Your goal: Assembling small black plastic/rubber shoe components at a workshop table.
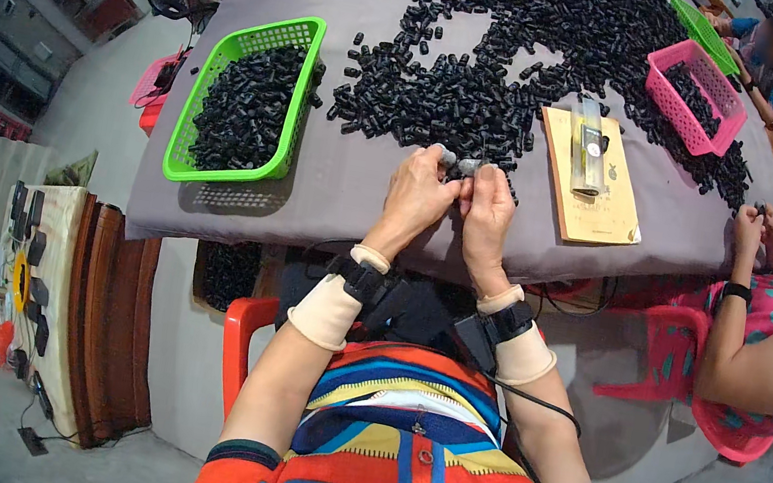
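Observation:
My left hand (417,196) and my right hand (487,215) meet at the front of the grey-clothed table, thumbs and fingers pinched together. Small grey pieces (468,166) show at the fingertips; whether they are finger covers or held parts, I cannot tell. Anything else in the pinch is hidden. Just beyond my fingers spreads a heap of small black cylindrical parts (435,97). To the left stands a green plastic basket (182,140), filled with the same kind of black parts.
Right of my hands lies a tan booklet (603,215) with a clear flat case (587,152) on it. A pink basket (716,142) of parts stands farther right. Other people sit at the right side and far left. A cable (543,400) hangs from my right wrist.

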Action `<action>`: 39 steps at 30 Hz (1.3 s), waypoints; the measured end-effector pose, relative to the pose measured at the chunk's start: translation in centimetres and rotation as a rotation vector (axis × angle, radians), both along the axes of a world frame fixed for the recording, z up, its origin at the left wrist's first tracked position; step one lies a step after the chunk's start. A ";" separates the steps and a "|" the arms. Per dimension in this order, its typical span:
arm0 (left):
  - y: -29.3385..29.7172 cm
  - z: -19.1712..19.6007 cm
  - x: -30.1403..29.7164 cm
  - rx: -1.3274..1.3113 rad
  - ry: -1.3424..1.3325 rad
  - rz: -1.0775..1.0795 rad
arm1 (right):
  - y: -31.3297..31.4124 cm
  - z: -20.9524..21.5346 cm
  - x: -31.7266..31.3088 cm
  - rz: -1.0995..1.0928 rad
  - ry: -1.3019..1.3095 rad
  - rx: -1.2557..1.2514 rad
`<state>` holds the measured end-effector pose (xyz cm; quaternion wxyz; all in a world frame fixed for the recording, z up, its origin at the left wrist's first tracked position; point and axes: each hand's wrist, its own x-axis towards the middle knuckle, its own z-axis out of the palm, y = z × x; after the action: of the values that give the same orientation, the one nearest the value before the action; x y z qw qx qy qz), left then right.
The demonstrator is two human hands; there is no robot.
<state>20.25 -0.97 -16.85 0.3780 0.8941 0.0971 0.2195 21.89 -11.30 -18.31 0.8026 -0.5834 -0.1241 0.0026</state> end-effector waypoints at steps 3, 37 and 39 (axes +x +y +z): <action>-0.1 -0.5 0.3 0.007 0.022 0.041 | 0.2 -0.1 0.0 -0.010 -0.017 -0.027; 0.4 -0.4 -0.7 0.238 0.045 -0.133 | 0.2 -0.8 -0.1 -0.027 -0.149 -0.289; 0.5 -0.1 -0.9 0.233 0.069 -0.137 | 0.3 -0.6 -0.2 -0.033 -0.157 -0.300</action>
<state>19.38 -0.46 -16.91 0.2822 0.9435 0.0225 0.1720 21.69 -11.02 -18.92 0.6942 -0.6971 -0.1750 -0.0379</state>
